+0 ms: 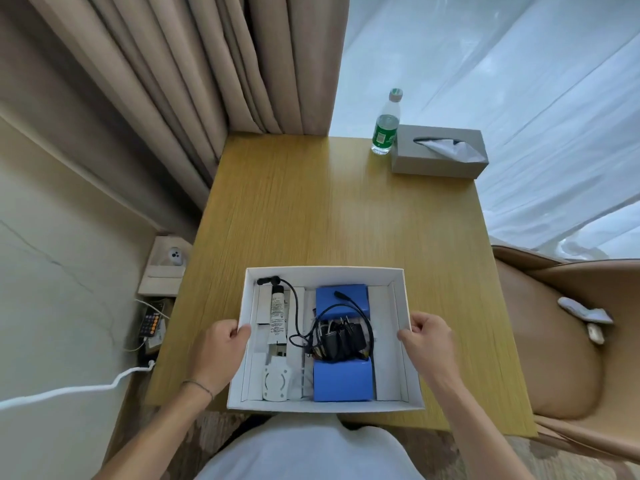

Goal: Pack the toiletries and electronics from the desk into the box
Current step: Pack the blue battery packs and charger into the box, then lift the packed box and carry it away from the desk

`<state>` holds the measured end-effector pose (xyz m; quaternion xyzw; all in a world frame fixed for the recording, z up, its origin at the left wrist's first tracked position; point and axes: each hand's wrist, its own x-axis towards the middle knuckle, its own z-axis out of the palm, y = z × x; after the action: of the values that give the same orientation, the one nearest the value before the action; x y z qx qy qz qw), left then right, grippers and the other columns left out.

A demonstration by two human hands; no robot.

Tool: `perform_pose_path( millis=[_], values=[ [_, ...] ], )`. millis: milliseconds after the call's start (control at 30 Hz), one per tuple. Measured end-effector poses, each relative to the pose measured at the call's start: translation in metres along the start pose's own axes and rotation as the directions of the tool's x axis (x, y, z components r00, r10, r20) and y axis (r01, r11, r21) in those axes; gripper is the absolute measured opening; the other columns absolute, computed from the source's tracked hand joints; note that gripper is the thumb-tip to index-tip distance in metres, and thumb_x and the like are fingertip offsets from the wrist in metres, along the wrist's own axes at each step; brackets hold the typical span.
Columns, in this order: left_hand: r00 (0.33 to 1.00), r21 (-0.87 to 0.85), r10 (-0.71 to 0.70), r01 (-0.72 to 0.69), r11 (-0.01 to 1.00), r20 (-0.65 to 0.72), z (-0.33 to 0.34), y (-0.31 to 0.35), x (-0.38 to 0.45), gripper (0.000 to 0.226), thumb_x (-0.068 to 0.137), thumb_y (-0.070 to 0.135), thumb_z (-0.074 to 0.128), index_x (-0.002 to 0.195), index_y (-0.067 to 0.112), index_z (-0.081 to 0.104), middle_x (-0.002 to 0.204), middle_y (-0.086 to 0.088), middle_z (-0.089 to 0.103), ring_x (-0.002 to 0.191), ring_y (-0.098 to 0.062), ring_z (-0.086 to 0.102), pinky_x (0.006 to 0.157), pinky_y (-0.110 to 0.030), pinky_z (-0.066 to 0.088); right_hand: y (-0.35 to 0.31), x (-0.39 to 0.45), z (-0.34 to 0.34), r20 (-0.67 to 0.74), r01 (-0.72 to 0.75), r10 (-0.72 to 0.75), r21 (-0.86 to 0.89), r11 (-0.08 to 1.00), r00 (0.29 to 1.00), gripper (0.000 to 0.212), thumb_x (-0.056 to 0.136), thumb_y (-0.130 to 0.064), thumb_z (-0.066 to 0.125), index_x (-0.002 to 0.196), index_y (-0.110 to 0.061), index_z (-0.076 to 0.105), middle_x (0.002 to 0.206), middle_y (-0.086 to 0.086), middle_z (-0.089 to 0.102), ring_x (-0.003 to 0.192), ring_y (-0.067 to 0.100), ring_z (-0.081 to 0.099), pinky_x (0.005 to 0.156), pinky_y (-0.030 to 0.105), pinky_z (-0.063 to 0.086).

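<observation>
The white cardboard box (325, 337), at 6 o'clock on the table (346, 216) and loaded with a tube (278, 315) and black charger cables (341, 336), appeared light but flexible-walled, so the left hand (221, 348) and right hand (427, 341) gripped opposite side walls with curled fingers.

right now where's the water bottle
In the head view, the water bottle stands at the desk's far right, just left of the tissue box.
</observation>
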<state>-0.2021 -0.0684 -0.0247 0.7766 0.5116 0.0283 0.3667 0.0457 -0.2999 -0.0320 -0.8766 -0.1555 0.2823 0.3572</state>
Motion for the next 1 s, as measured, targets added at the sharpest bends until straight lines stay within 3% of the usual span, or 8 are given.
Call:
perform_pose_path(
  millis=[133, 233, 333, 433, 567, 733, 833, 1000],
  values=[
    [1.000, -0.007, 0.000, 0.000, 1.000, -0.014, -0.001, 0.007, 0.003, 0.052, 0.095, 0.015, 0.061, 0.053, 0.021, 0.031, 0.044, 0.013, 0.023, 0.041, -0.007, 0.020, 0.044, -0.022, 0.017, 0.002, 0.006, -0.005, 0.065, 0.001, -0.006, 0.068, 0.998, 0.998, 0.025, 0.082, 0.004, 0.061, 0.062, -0.001, 0.047, 0.056, 0.008, 0.044, 0.054, 0.016, 0.037, 0.053, 0.031, 0.034],
    [0.999, 0.005, 0.052, -0.052, 0.999, -0.008, -0.011, 0.013, 0.010, 0.052, 0.095, 0.015, 0.062, 0.053, 0.021, 0.032, 0.045, 0.011, 0.023, 0.043, -0.010, 0.022, 0.047, -0.023, 0.018, 0.000, 0.005, -0.007, 0.068, 0.008, -0.018, 0.149, 0.989, 0.998, 0.015, 0.083, 0.006, 0.060, 0.076, 0.016, 0.051, 0.065, 0.028, 0.052, 0.058, 0.020, 0.042, 0.058, 0.037, 0.040],
    [0.995, -0.011, 0.103, -0.103, 0.995, 0.005, -0.020, 0.016, 0.019, 0.050, 0.095, 0.015, 0.062, 0.054, 0.020, 0.034, 0.046, 0.009, 0.025, 0.042, -0.008, 0.024, 0.047, -0.023, 0.020, -0.007, 0.002, -0.011, 0.035, 0.015, -0.024, 0.225, 0.974, 0.999, 0.016, 0.081, 0.008, 0.059, 0.076, 0.019, 0.047, 0.068, 0.032, 0.054, 0.061, 0.022, 0.043, 0.061, 0.039, 0.041],
    [0.987, -0.046, 0.159, -0.158, 0.986, 0.020, -0.028, 0.020, 0.030, 0.050, 0.094, 0.013, 0.063, 0.053, 0.019, 0.036, 0.046, 0.009, 0.026, 0.042, -0.007, 0.025, 0.047, -0.024, 0.022, -0.015, -0.005, -0.012, -0.014, 0.023, -0.021, 0.256, 0.966, 1.000, 0.019, 0.079, 0.010, 0.058, 0.071, 0.016, 0.042, 0.064, 0.031, 0.048, 0.060, 0.020, 0.039, 0.061, 0.039, 0.039],
    [0.971, -0.084, 0.234, -0.229, 0.970, 0.049, -0.038, 0.022, 0.048, 0.051, 0.092, 0.010, 0.064, 0.054, 0.019, 0.031, 0.048, 0.009, 0.022, 0.046, -0.012, 0.024, 0.051, -0.028, 0.021, -0.024, -0.021, -0.006, -0.108, 0.029, 0.001, 0.278, 0.960, 0.994, 0.025, 0.077, 0.012, 0.058, 0.064, 0.007, 0.037, 0.060, 0.012, 0.042, 0.056, 0.018, 0.035, 0.058, 0.037, 0.035],
    [0.932, -0.131, 0.342, -0.327, 0.936, 0.118, -0.049, 0.020, 0.070, 0.051, 0.091, 0.008, 0.064, 0.052, 0.019, 0.032, 0.045, 0.010, 0.024, 0.042, -0.008, 0.022, 0.047, -0.025, 0.021, -0.034, -0.052, 0.012, -0.217, -0.007, 0.081, 0.322, 0.947, 0.973, 0.027, 0.076, 0.014, 0.058, 0.062, 0.006, 0.036, 0.059, 0.009, 0.042, 0.056, 0.017, 0.035, 0.056, 0.034, 0.035],
    [0.896, -0.151, 0.407, -0.384, 0.911, 0.179, -0.052, 0.017, 0.082, 0.052, 0.090, 0.007, 0.063, 0.052, 0.020, 0.030, 0.047, 0.008, 0.023, 0.044, -0.010, 0.022, 0.049, -0.027, 0.021, -0.037, -0.080, 0.025, -0.279, -0.049, 0.154, 0.349, 0.936, 0.948, 0.040, 0.077, 0.013, 0.059, 0.056, -0.012, 0.037, 0.052, -0.002, 0.041, 0.050, 0.015, 0.034, 0.050, 0.027, 0.037],
    [0.801, -0.157, 0.514, -0.491, 0.857, 0.307, -0.053, 0.022, 0.086, 0.051, 0.089, 0.005, 0.063, 0.051, 0.019, 0.031, 0.047, 0.005, 0.024, 0.044, -0.012, 0.022, 0.050, -0.027, 0.021, -0.039, -0.136, 0.049, -0.360, -0.106, 0.282, 0.438, 0.893, 0.889, 0.036, 0.076, 0.012, 0.055, 0.060, -0.008, 0.030, 0.058, 0.007, 0.031, 0.053, 0.017, 0.026, 0.049, 0.029, 0.028]
  ],
)
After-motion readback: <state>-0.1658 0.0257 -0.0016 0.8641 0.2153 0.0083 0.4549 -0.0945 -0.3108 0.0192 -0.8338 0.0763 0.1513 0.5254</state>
